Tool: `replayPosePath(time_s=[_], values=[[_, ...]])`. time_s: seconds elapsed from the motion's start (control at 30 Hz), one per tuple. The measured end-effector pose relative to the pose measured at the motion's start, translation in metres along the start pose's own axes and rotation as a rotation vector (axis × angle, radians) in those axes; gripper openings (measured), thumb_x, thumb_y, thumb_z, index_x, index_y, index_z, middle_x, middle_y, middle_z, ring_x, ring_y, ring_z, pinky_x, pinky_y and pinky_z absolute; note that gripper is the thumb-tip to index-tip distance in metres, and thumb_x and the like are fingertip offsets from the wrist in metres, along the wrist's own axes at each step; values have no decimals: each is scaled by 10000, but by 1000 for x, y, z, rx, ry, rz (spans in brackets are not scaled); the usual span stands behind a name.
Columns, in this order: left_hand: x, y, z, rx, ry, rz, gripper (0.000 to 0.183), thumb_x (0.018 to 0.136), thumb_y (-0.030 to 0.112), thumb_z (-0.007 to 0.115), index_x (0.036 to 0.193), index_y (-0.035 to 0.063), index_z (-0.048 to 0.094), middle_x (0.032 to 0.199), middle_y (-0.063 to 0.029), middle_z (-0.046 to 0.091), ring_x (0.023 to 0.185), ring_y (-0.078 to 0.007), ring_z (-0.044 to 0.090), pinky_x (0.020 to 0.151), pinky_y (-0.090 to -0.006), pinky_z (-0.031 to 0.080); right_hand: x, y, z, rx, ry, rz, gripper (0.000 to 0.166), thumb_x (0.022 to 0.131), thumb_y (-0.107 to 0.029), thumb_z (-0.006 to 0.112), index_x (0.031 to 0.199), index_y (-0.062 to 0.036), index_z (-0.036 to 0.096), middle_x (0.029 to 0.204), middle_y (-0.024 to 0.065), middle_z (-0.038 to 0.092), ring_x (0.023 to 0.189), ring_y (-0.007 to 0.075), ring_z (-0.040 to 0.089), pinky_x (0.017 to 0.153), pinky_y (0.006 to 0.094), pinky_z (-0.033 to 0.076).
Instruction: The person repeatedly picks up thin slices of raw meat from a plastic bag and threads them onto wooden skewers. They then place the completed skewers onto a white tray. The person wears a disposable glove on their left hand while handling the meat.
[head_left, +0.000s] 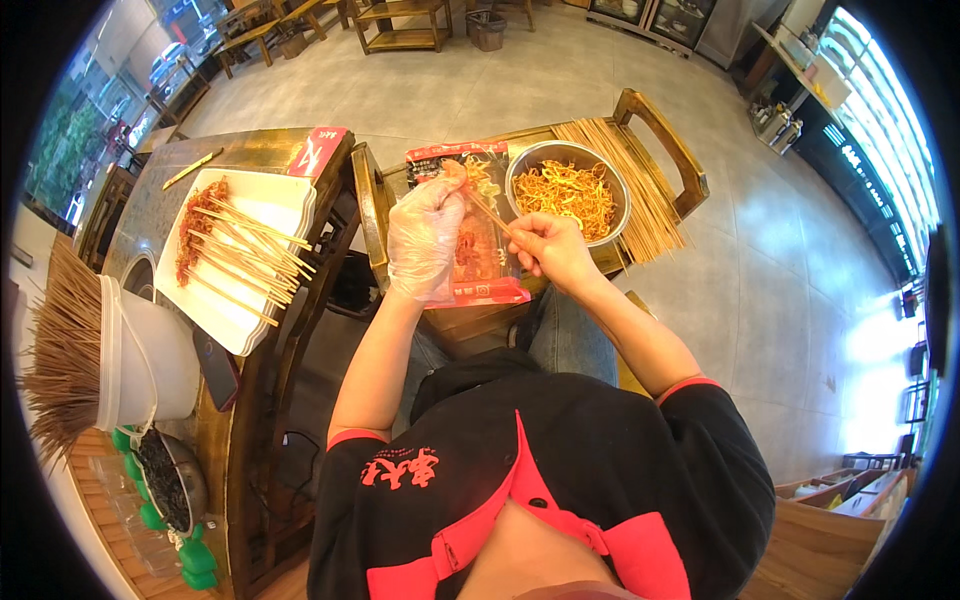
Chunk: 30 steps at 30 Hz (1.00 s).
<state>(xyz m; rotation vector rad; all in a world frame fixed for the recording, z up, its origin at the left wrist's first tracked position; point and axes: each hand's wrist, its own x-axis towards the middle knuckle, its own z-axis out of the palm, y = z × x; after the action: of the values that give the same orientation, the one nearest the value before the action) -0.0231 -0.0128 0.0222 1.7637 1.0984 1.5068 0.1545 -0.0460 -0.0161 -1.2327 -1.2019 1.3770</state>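
Note:
My left hand, in a clear plastic glove, pinches a piece of reddish food at the tip of a wooden skewer. My right hand, bare, grips the skewer's other end. Beneath them lies a printed plastic food packet with reddish food inside. A steel bowl of thin brown shreds stands right of the packet. Loose wooden skewers lie beyond the bowl. On the left table, a white tray holds several skewers with reddish food on their ends.
A white bucket packed with brown sticks stands on the left table, by a phone at the edge. A knife-like yellow tool lies behind the tray. The wooden chair's arm rises beside the loose skewers.

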Motion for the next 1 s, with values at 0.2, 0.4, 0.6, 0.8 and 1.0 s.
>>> replayPosePath(time_s=[0.2,0.4,0.6,0.8,1.0], values=[[-4,-9,6,-62,-15,-143,233,839,28,567,1044,-1,675,935,-118,679,799,-130,630,715,-236,473,9,4,-5,419,-208,61,194,950,-121,533,1042,44,576,760,68,592,539,80,518,439,196,403],[1,-18,8,-322,17,-293,302,871,21,577,1169,-11,609,1023,-75,640,934,-114,609,827,-230,475,-8,-11,-9,322,-169,128,216,927,-147,581,1059,24,562,821,66,585,656,120,597,509,228,513],[1,-10,10,-510,-17,-237,528,836,-21,622,1321,-30,413,1171,-121,556,1037,-145,567,861,-259,481,-7,-2,-17,306,-188,118,174,904,-139,614,996,3,573,810,54,576,683,124,590,549,247,554],[-4,-32,10,-270,103,-137,153,835,-8,594,971,-11,666,989,-93,651,933,-152,611,843,-270,476,-7,7,-15,379,-214,150,158,909,-129,604,1003,-3,594,800,59,591,710,129,600,575,258,555],[-6,-29,10,-471,69,-219,157,851,-30,586,992,-36,655,1050,-100,646,948,-146,607,847,-267,478,-8,10,-11,384,-191,153,183,939,-147,558,1003,20,598,751,57,597,667,116,595,597,252,546]])
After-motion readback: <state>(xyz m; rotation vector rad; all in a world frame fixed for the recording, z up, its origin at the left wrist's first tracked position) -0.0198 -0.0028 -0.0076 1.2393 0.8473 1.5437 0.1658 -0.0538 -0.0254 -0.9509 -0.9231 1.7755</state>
